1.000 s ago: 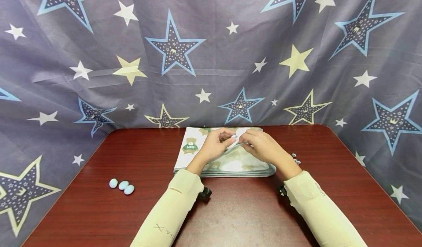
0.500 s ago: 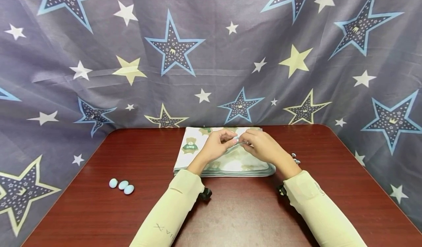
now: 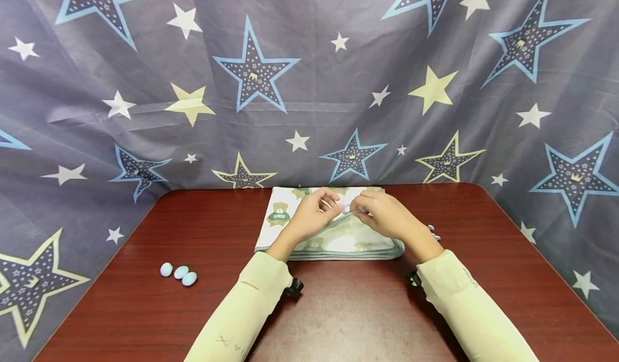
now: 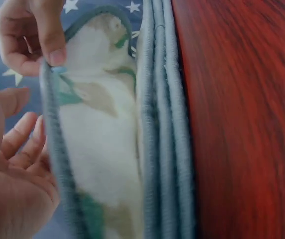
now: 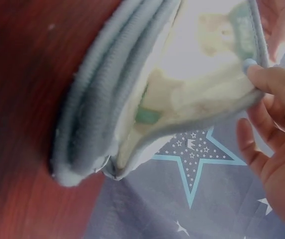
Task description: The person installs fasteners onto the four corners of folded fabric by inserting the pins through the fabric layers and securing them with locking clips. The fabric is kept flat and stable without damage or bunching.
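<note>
nearest, short of the blanket, two pale sleeves, the left sleeve (image 3: 242, 308) and the right sleeve (image 3: 476, 303), reach inward over the table (image 3: 333, 308), each with a black device at its cuff. farther on, to the left of the blanket and well apart from it, three pale blue ovals (image 3: 181, 272) lie in a slanting row. the blanket (image 3: 360, 238) itself lies folded on the table, its top layer lifted along one edge. over it are both hands. the right hand (image 3: 384, 214) comes in from the right, bent at the wrist, thumb and fingers pinching that lifted edge; a blue piece (image 5: 250, 64) shows at the thumb tip. the left hand (image 3: 314, 211) is beside the edge, fingers loosely bent and parted, holding nothing. just right of the blanket, partly behind the right wrist, are some small pale pieces (image 3: 437, 237). beyond the blanket hangs a starry curtain (image 3: 309, 56).

against half a second ago, the left hand has let go of the blue piece and drawn a little left, its sleeve with it; the right hand's pinch and the ovals are unchanged.
</note>
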A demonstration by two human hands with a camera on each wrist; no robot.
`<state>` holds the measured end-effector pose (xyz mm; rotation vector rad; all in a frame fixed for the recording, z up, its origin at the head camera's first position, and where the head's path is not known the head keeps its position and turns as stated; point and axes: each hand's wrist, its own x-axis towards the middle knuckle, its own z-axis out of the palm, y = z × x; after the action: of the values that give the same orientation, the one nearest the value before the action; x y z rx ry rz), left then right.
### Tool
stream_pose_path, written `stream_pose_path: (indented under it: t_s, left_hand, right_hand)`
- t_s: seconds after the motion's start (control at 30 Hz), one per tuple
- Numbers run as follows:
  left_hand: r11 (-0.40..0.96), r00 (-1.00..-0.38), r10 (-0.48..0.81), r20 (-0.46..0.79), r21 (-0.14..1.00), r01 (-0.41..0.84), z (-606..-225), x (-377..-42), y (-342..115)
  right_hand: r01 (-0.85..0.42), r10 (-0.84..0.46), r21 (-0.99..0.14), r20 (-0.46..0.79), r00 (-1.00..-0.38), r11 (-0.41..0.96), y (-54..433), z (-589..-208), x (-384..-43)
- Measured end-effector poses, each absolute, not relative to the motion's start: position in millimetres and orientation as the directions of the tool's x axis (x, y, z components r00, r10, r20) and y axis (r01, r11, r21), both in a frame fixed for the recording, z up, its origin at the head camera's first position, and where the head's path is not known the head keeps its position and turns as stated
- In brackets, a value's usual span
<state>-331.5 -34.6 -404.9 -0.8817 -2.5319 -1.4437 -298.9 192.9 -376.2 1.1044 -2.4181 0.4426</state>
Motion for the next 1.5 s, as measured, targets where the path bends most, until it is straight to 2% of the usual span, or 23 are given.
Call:
stream_pose_path:
  t_s: [0.2, 0.33, 0.53, 0.93, 1.23, 1.3, 1.37, 1.43, 1.5]
  left_hand:
    - [0.413, -0.745, 0.567, 0.353, 0.660, 0.627, -396.2, -324.0, -27.2]
    - [0.462, -0.734, 0.589, 0.339, 0.603, 0.650, -396.4, -323.8, -19.5]
    - [0.515, -0.727, 0.600, 0.335, 0.534, 0.671, -397.0, -323.7, -6.1]
    - [0.513, -0.732, 0.615, 0.293, 0.557, 0.653, -395.4, -331.8, 3.9]
    - [0.497, -0.715, 0.659, 0.232, 0.579, 0.646, -392.9, -353.1, 8.7]
    - [0.502, -0.741, 0.642, 0.199, 0.621, 0.602, -391.6, -359.7, 7.4]
    - [0.502, -0.807, 0.572, 0.148, 0.715, 0.487, -390.8, -367.2, 2.4]
    - [0.448, -0.891, 0.449, 0.062, 0.848, 0.284, -392.2, -376.7, -6.6]
    - [0.292, -0.950, 0.307, -0.059, 0.956, 0.035, -396.1, -386.5, -18.8]
  right_hand:
    - [-0.733, -0.591, -0.174, 0.484, -0.645, 0.658, 196.0, -372.5, -296.4]
    - [-0.725, -0.581, -0.221, 0.469, -0.666, 0.653, 198.3, -372.2, -296.3]
    - [-0.740, -0.591, -0.252, 0.467, -0.658, 0.624, 201.8, -370.6, -296.8]
    - [-0.673, -0.554, -0.330, 0.388, -0.736, 0.663, 233.4, -353.6, -295.6]
    - [-0.624, -0.519, -0.295, 0.363, -0.774, 0.724, 260.7, -350.3, -294.0]
    - [-0.617, -0.514, -0.297, 0.358, -0.780, 0.729, 264.6, -349.8, -293.8]
    - [-0.611, -0.511, -0.297, 0.352, -0.784, 0.733, 267.9, -349.1, -293.5]
    - [-0.610, -0.511, -0.299, 0.349, -0.786, 0.734, 270.8, -347.9, -292.8]
    - [-0.607, -0.506, -0.299, 0.351, -0.788, 0.737, 274.8, -346.7, -291.6]
